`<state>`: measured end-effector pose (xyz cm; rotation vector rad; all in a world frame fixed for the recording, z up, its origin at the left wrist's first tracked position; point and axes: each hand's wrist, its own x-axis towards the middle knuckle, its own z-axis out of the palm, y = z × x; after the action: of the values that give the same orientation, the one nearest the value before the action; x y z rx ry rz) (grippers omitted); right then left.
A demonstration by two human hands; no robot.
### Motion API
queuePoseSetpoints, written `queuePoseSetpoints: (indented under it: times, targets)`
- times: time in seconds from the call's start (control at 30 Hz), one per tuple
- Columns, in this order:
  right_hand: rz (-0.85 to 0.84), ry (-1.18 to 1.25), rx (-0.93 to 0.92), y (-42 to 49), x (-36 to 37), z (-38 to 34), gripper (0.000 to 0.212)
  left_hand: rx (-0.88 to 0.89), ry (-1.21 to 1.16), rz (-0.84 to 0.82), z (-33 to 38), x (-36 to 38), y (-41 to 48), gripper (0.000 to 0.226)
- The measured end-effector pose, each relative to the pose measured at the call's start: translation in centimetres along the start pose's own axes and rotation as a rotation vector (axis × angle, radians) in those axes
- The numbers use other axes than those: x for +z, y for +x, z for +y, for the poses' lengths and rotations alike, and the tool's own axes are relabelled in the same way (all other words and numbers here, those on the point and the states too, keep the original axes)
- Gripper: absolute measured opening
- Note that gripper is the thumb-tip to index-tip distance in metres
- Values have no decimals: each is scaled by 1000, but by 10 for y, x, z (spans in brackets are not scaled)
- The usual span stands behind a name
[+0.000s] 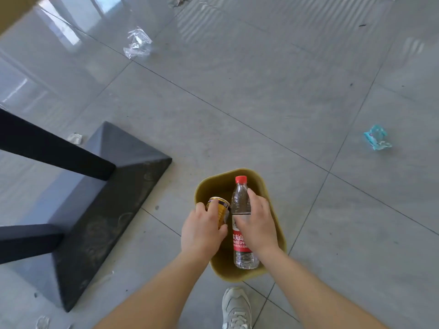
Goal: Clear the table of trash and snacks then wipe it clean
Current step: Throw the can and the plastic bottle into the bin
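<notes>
An olive-yellow trash bin [259, 180] stands on the tiled floor below me. Over its opening, my left hand [202, 231] grips a yellow drink can [221, 210]. My right hand [257, 222] is wrapped around the middle of a clear plastic water bottle [241, 200] with a red cap and a red label. The bottle lies lengthwise above the bin, cap pointing away from me. Both things sit side by side inside the bin's rim.
The table's dark pyramid-shaped base [99, 205] and black legs [54, 148] stand to the left. Litter lies on the floor: a clear plastic wrapper [137, 43], a teal wrapper [377, 137], small white scraps [74, 138]. My white shoe [236, 307] is just behind the bin.
</notes>
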<state>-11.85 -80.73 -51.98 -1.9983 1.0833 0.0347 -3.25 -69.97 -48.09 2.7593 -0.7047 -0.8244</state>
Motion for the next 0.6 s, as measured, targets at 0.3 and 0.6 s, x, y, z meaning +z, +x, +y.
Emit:
queuePoseSetpoints:
  times: [0.3, 0.6]
  targets:
    - [-102, -171, 110, 33, 43, 47, 60, 242, 436, 4, 1, 58, 42, 29]
    - [-111, -210, 93, 43, 53, 59, 45, 354, 408, 35, -16, 75, 47, 25]
